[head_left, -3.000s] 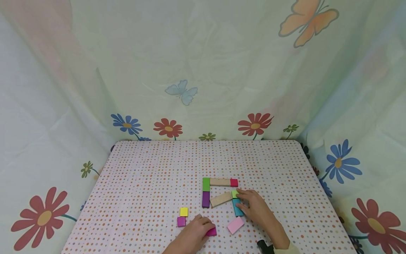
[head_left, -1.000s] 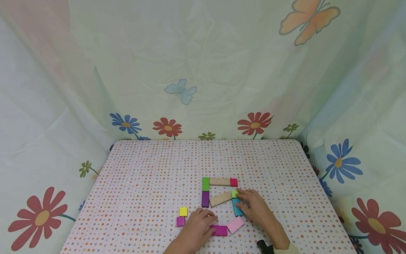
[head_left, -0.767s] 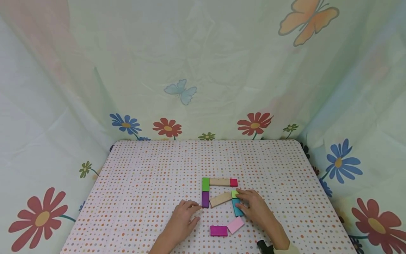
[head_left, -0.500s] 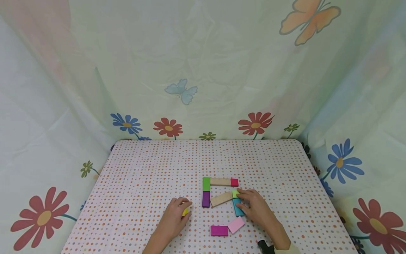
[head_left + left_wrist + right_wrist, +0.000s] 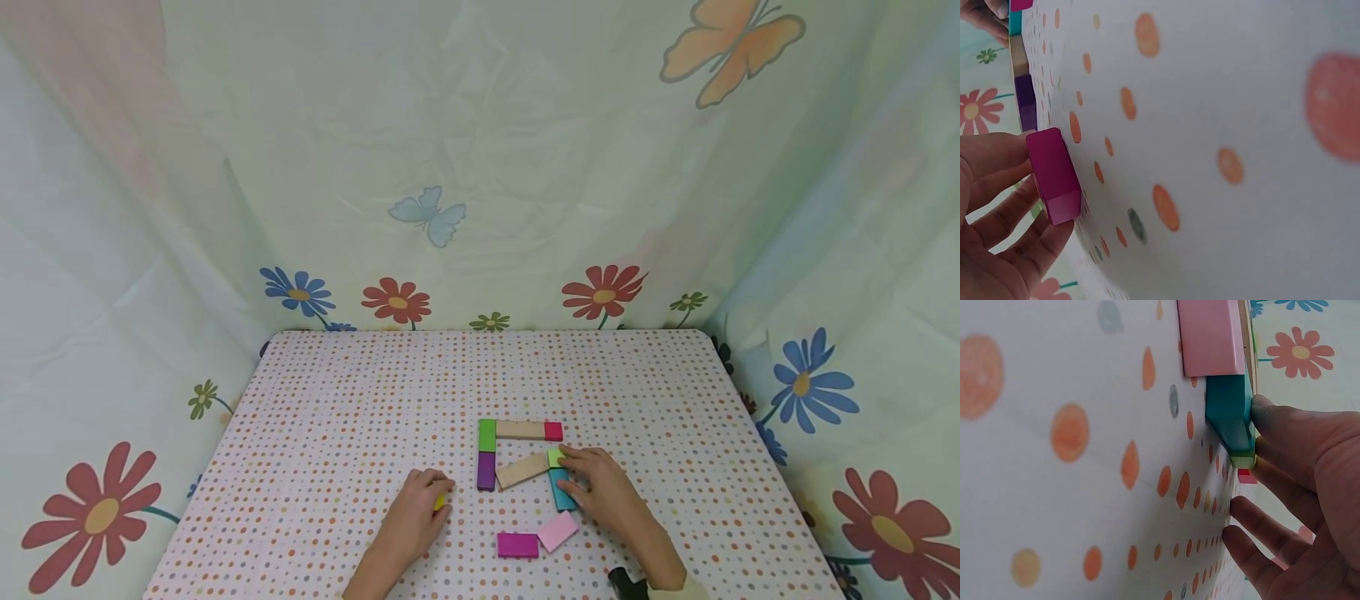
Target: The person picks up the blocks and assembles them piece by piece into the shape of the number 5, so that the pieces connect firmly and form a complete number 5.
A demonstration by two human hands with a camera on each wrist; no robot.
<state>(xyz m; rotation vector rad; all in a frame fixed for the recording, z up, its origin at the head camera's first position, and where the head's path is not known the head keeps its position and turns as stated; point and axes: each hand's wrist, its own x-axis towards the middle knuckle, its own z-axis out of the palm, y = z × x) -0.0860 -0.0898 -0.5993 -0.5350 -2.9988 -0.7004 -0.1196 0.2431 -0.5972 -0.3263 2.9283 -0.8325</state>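
In the left wrist view my left hand holds a small magenta block between thumb and fingers. From the head view this left hand covers that block, and a bit of a yellow block shows between its thumb and index finger. My right hand rests by a short column, its index fingertip at the lime block and its thumb on the teal block. The other fingers of the right hand are spread, as the right wrist view shows.
A green block, a wooden plank and a red block form the far row. Below lie a purple block and a slanted plank. Nearer sit a pink block and a longer magenta block.
My left hand slid the longer magenta block right to the pink block, let go, and moved left onto the small magenta and yellow blocks. The right hand has stayed in place.
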